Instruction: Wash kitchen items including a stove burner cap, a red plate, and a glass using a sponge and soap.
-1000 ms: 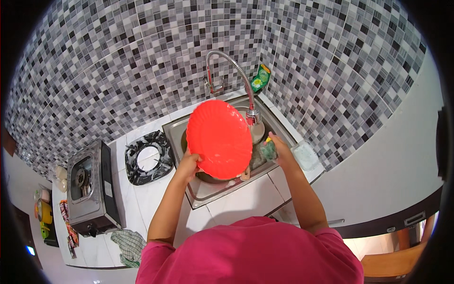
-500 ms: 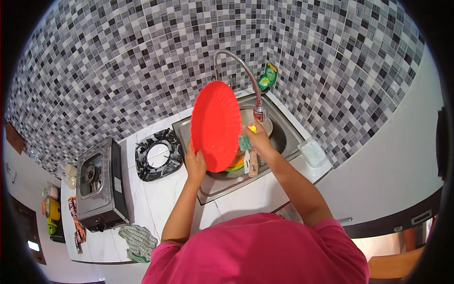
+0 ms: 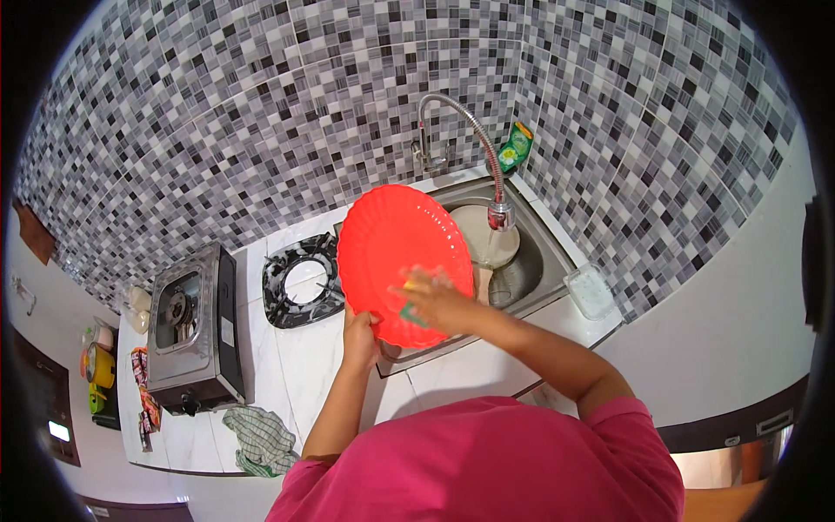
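Observation:
A large red oval plate (image 3: 396, 235) with a scalloped rim is held tilted over the sink (image 3: 557, 270). My left hand (image 3: 359, 337) grips its lower left edge, thumb on the near face. Against the plate's lower right face, my right hand (image 3: 435, 303), smeared by motion, presses a green and yellow sponge (image 3: 412, 316). Behind the plate, a round pale pan or dish (image 3: 484, 233) lies in the basin, with a wooden handle (image 3: 484, 285) beside it; the plate hides the rest. Water seems to run from the faucet head (image 3: 500, 217).
A gas stove (image 3: 193, 326) stands on the left counter, near a black-and-white burner tray (image 3: 303, 282). A checked cloth (image 3: 259, 440) lies at the front edge. Right of the sink is a clear soap container (image 3: 591, 292); a green pouch (image 3: 517, 148) leans in the corner.
The plate has turned to show its broad inner face and come slightly lower. My right hand has moved left from beside the plate onto its face with the sponge.

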Motion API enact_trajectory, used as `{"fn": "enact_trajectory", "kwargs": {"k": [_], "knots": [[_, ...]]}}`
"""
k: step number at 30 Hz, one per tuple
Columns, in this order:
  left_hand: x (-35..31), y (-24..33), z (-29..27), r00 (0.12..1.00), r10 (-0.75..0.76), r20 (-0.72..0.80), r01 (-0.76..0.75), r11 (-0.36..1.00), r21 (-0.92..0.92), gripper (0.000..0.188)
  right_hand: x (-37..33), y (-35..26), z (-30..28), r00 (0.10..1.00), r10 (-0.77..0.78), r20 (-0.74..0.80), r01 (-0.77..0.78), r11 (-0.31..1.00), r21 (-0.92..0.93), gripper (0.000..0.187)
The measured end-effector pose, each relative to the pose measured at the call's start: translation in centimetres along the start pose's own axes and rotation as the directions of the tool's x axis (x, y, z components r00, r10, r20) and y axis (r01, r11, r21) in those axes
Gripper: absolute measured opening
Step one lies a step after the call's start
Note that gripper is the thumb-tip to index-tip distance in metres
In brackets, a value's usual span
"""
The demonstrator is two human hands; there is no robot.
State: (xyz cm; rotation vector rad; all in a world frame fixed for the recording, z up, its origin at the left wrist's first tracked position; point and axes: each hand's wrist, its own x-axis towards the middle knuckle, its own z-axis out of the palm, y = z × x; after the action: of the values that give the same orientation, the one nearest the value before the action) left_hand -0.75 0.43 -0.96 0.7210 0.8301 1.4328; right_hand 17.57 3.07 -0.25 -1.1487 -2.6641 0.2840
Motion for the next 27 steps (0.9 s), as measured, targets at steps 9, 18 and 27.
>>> {"fn": "enact_trajectory", "kwargs": {"k": [9, 18, 27], "knots": [[-0.9, -1.1, 0.0, 0.997, 0.071, 0.009, -0.071, 0.992, 0.108, 0.070, 2.4, -0.5, 1.9, 0.961, 0.197, -0.193, -0.170, 0.974, 0.149, 0.056], [-2.3, 0.5, 1.5, 0.996, 0.088, 0.033, -0.092, 0.977, 0.191, 0.070, 1.4, 3.5, 1.5, 0.777, 0.477, -0.410, -0.513, 0.858, 0.026, 0.052], [-2.2, -1.6, 0.7, 0.999, 0.015, 0.044, -0.021, 0.986, 0.163, 0.065, 2.6, -1.4, 1.0, 0.966, 0.000, -0.257, 0.019, 0.997, 0.070, 0.059]]}}
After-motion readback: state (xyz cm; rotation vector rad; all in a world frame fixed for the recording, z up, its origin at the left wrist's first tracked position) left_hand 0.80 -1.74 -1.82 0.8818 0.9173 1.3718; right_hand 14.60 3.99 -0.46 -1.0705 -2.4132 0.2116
